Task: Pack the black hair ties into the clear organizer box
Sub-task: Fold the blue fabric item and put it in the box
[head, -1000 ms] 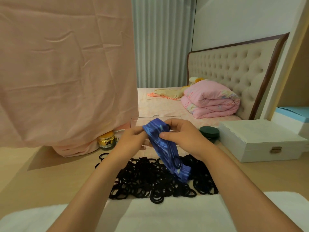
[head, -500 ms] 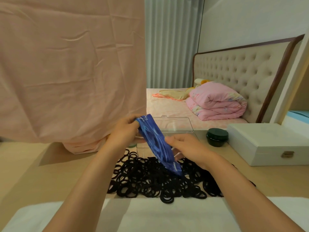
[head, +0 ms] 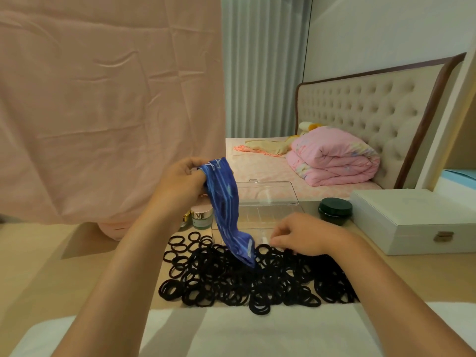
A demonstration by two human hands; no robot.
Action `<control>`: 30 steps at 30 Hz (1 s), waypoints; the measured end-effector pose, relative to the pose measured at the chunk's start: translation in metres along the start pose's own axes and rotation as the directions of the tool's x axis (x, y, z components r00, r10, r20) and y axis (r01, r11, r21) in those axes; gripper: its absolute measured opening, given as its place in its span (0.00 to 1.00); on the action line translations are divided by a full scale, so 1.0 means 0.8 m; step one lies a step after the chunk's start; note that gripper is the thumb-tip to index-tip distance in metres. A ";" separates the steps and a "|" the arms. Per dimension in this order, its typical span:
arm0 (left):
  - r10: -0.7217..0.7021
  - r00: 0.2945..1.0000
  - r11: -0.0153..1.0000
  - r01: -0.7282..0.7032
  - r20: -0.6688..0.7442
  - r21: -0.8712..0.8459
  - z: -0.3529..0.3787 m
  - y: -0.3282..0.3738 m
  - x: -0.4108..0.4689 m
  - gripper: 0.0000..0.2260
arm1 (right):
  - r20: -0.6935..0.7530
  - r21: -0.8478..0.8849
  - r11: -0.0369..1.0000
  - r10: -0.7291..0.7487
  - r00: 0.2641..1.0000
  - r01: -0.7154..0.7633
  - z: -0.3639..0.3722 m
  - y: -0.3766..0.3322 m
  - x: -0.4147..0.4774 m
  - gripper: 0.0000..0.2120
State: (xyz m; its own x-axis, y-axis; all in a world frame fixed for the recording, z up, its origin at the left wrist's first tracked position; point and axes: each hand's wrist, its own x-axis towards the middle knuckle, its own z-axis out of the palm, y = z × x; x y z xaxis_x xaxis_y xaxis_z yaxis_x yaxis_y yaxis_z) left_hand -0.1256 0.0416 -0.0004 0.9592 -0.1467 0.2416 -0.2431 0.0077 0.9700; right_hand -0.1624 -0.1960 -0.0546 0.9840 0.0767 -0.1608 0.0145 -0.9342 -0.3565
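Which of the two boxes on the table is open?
The clear organizer box, just behind the pile of black hair ties: its see-through lid stands raised. The white box with the metal latch, to the right, is closed.

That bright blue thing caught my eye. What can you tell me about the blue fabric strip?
The blue fabric strip is wide and soft-looking, deep blue with pale streaks. The left hand grips its upper end, and it hangs slanting down to the right, in front of the clear organizer box. Its lower end lies on the pile of black hair ties. The right hand, near that end, does not touch it.
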 end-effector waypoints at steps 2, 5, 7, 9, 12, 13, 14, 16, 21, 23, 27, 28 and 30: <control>-0.014 0.997 0.999 0.011 0.079 0.030 0.010 0.003 -0.006 0.04 | -0.087 0.000 0.999 -0.040 0.995 0.040 -0.010 -0.012 -0.008 0.16; 0.001 0.979 0.999 0.008 0.202 -0.047 0.024 0.005 -0.012 0.04 | -0.187 0.451 0.839 -0.246 0.951 0.305 -0.023 -0.038 -0.024 0.17; 0.010 0.969 0.985 0.033 0.247 -0.168 0.032 0.006 -0.014 0.05 | -0.178 0.619 0.692 -0.337 0.925 0.371 -0.024 -0.050 -0.031 0.13; -0.016 0.961 0.962 0.090 0.276 -0.259 0.036 0.006 -0.013 0.08 | -0.196 0.628 0.685 -0.321 0.927 0.370 -0.020 -0.054 -0.031 0.08; -0.077 0.943 0.932 0.183 0.323 -0.312 0.030 0.000 -0.008 0.11 | -0.260 0.691 0.641 -0.212 0.942 0.335 -0.016 -0.053 -0.024 0.06; -0.115 0.934 0.926 0.224 0.337 -0.303 0.025 -0.006 -0.005 0.11 | -0.287 0.714 0.617 -0.174 0.942 0.332 -0.015 -0.053 -0.022 0.06; -0.170 0.916 0.921 0.279 0.364 -0.273 0.019 -0.014 -0.001 0.14 | -0.314 0.732 0.596 -0.133 0.940 0.329 -0.014 -0.053 -0.020 0.06; -0.276 0.834 0.903 0.396 0.478 -0.168 0.007 -0.028 0.002 0.20 | -0.343 0.759 0.573 -0.052 0.938 0.309 -0.013 -0.051 -0.017 0.04; -0.264 0.778 0.912 0.394 0.569 -0.116 0.007 -0.051 0.012 0.27 | -0.296 0.802 0.556 0.049 0.954 0.220 -0.009 -0.045 -0.011 0.09; -0.233 0.868 0.967 0.255 0.439 0.009 0.022 -0.054 0.011 0.25 | -0.284 0.813 0.550 0.090 0.954 0.190 -0.008 -0.046 -0.008 0.12; -0.266 0.949 0.936 0.296 0.169 -0.190 0.037 -0.067 0.014 0.29 | -0.326 0.818 0.546 0.178 0.929 0.182 -0.005 -0.045 -0.003 0.20; -0.288 0.935 0.921 0.329 0.206 -0.207 0.037 -0.068 0.014 0.31 | -0.347 0.815 0.543 0.180 0.920 0.201 -0.005 -0.044 -0.003 0.18; -0.301 0.894 0.930 0.352 0.331 -0.107 0.038 -0.065 0.010 0.35 | -0.378 0.814 0.533 0.187 0.907 0.230 -0.005 -0.042 -0.003 0.12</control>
State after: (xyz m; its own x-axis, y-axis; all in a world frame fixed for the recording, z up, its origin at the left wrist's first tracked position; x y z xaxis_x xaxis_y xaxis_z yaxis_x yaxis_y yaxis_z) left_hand -0.1098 0.0100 -0.0501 0.8833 -0.4611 -0.0850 0.1272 0.0610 0.9900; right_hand -0.1645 -0.1660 -0.0381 0.9621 -0.2367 0.1356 0.0892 -0.1968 -0.9764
